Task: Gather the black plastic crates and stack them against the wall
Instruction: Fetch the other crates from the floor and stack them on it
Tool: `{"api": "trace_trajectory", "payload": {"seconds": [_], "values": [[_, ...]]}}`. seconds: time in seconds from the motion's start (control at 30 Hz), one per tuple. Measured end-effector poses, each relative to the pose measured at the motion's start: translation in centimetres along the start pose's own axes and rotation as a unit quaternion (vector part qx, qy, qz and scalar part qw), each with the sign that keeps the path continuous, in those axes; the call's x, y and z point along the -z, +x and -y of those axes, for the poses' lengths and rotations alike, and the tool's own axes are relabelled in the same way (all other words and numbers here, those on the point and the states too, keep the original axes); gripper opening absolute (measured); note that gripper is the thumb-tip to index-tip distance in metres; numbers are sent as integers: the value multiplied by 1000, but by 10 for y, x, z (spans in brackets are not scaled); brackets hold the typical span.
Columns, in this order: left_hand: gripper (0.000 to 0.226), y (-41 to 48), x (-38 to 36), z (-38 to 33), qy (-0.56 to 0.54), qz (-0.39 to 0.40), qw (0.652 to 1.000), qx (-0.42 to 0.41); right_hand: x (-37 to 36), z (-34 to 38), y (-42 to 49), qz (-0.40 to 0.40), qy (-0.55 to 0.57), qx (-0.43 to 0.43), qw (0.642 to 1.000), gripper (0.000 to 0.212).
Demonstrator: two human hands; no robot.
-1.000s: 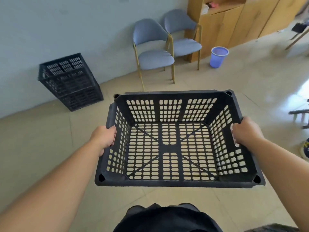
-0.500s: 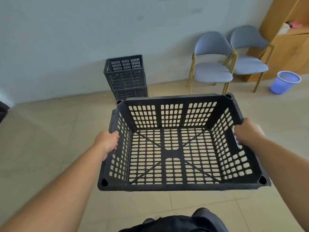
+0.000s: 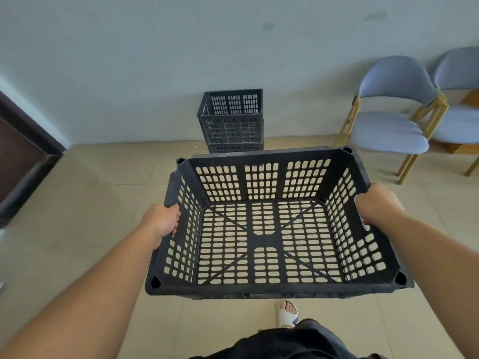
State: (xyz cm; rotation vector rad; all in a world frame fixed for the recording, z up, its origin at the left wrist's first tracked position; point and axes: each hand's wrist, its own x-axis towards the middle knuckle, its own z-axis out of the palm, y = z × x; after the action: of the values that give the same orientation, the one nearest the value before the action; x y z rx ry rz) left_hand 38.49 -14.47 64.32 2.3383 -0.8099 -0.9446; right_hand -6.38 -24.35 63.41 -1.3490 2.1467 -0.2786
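Note:
I carry an empty black plastic crate (image 3: 264, 290) with slotted walls and floor, held level in front of my waist. My left hand (image 3: 162, 222) grips its left handle and my right hand (image 3: 377, 204) grips its right handle. Straight ahead, a stack of black crates (image 3: 232, 120) stands on the floor against the pale wall; the lower part of the stack is hidden behind the crate I hold.
Two blue padded chairs with wooden legs (image 3: 388, 125) stand along the wall at the right. A dark door frame (image 3: 23, 151) is at the left. My sandalled foot (image 3: 287, 313) shows below the crate on the beige tiled floor (image 3: 90, 203).
My view has swung left, so the stack moved from the left to straight ahead and looks nearer. The chairs slid to the right edge. Both hands keep their grip.

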Motion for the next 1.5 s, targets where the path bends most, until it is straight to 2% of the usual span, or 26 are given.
{"api": "trace_trajectory", "payload": {"seconds": [0.3,0.6,0.93,1.2,1.5], "values": [[39,81,11,-64,-41,-43,998,17,0,106,106,10,-4,46,999,37],[36,224,37,-113,-48,-5,999,25,-33,218,188,21,-7,44,999,30],[41,401,85,-201,-44,45,998,-11,-68,336,259,-23,54,-6,998,32],[37,513,68,-275,-27,62,998,-18,-79,402,354,-42,53,-21,998,30],[35,615,40,-357,-40,41,998,30,-83,485,493,4,59,-12,998,31]]}}
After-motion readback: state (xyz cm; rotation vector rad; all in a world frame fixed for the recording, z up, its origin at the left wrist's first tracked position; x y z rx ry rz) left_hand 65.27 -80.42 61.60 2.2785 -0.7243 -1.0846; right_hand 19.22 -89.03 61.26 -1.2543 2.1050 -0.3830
